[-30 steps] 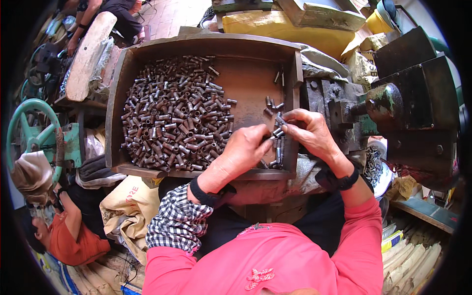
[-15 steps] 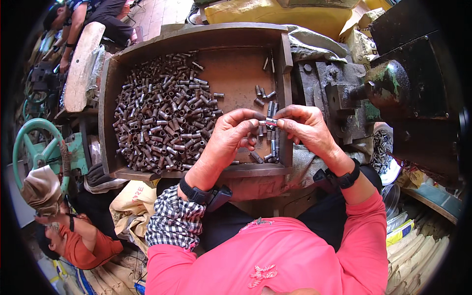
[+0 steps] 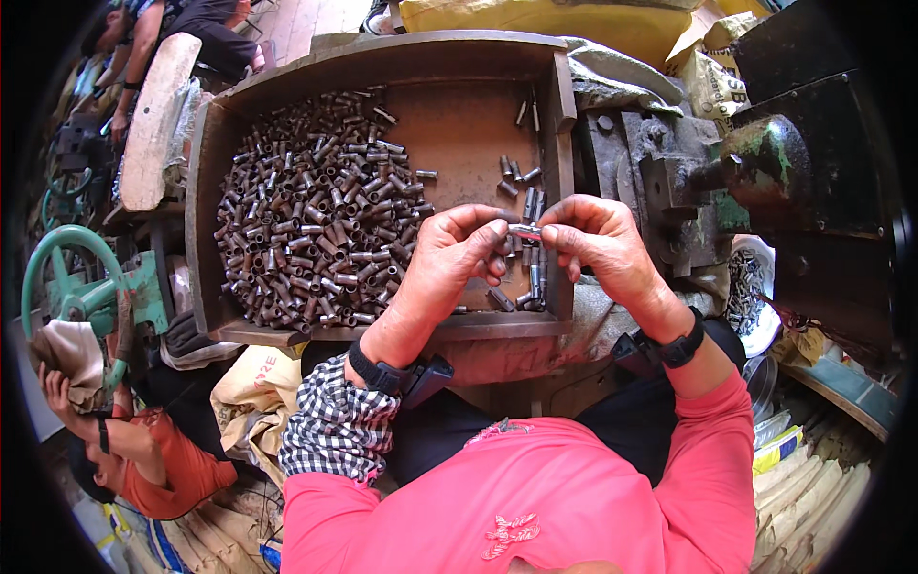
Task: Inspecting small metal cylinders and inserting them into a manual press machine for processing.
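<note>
Over the right part of a wooden tray, both hands meet at one small, shiny metal sleeve. My left hand pinches its left end between thumb and forefinger, the other fingers curled. My right hand grips the opposite end the same way. Fingertips hide both ends, so I cannot tell whether it is one piece or two fitted together. Below the hands, several shinier sleeves lie on the tray bottom. A big heap of dark brown metal sleeves fills the tray's left side.
A heavy dark machine stands right of the tray. Near it is a white container of small metal parts. At left are a green handwheel and a worn wooden board. A co-worker in orange sits lower left; another person is at upper left.
My two hands keep their pinch on the sleeve, with only a slight shift of fingers. The view has moved a little. At lower left, the co-worker's hand has risen to the cloth by the handwheel.
</note>
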A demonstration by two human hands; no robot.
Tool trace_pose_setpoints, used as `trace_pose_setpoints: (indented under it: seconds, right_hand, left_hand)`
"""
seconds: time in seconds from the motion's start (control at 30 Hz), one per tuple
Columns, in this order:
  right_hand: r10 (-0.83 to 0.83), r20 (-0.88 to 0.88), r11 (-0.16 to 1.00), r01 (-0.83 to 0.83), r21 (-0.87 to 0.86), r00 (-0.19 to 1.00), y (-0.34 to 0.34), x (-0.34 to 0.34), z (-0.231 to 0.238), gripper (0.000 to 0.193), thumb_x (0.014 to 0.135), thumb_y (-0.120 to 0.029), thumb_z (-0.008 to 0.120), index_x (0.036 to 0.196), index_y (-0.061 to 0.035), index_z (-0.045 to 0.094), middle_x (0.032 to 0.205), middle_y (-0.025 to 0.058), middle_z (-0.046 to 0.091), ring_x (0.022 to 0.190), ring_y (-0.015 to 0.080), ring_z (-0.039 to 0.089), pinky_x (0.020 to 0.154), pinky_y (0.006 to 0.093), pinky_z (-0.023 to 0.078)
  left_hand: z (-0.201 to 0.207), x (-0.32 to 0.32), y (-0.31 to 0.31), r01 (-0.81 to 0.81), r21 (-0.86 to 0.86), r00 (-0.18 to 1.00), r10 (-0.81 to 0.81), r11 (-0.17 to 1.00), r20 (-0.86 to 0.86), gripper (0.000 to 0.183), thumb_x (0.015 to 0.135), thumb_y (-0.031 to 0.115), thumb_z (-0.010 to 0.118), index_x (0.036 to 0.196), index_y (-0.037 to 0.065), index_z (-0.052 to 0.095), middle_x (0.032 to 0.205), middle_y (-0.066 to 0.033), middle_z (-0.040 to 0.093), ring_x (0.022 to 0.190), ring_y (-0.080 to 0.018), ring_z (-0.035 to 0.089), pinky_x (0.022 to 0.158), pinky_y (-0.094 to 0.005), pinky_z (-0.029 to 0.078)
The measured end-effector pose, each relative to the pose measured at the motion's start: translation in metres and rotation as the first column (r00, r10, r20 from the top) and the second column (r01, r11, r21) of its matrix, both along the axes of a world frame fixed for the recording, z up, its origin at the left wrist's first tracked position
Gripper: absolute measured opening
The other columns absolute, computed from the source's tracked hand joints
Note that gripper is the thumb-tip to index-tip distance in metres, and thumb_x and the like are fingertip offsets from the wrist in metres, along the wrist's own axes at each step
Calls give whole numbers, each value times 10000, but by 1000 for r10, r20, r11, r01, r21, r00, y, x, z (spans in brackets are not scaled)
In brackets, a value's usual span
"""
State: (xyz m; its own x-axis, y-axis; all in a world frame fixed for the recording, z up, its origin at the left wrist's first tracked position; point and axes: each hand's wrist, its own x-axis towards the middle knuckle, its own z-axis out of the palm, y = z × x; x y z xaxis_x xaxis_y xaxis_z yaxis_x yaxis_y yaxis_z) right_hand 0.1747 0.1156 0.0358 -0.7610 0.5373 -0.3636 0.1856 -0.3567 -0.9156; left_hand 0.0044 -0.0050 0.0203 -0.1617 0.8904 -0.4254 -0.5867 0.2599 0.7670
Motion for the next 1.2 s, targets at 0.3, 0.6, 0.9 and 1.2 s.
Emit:
trace_pose_setpoints:
  seconds: [0.3,0.6,0.9,1.2]
  right_hand:
    - [-40,-115,988,22,-152,993,2,1,2,152,828,-147,667,872,-9,623,734,20,610,597,56,554,468,186,462]
    - [-34,-143,984,8,-180,989,6,3,4,145,807,-122,688,862,-9,617,713,22,610,577,64,566,493,194,476]
    - [166,-119,925,-196,-325,979,5,0,17,145,797,-115,695,841,-5,613,710,48,631,543,98,593,489,217,494]
    - [167,-119,966,-186,-180,979,-1,-2,13,131,798,-119,689,814,-8,622,701,48,636,535,82,586,483,199,471]
  left_hand:
    - [5,1,0,-7,59,1000,7,998,-1,193,876,135,614,1009,-5,615,753,-56,636,571,-89,579,485,-198,477]
    - [5,4,-2,67,129,989,-48,989,-143,227,887,139,602,1058,-11,610,781,-56,638,590,-97,601,507,-199,498]
    - [23,1,-4,272,59,959,-266,960,-94,179,866,128,631,959,13,530,694,-58,633,515,-106,606,428,-187,448]
    - [26,-4,-6,436,114,896,-418,893,-152,235,870,131,626,1030,29,487,827,-37,597,603,-59,555,474,-183,438]
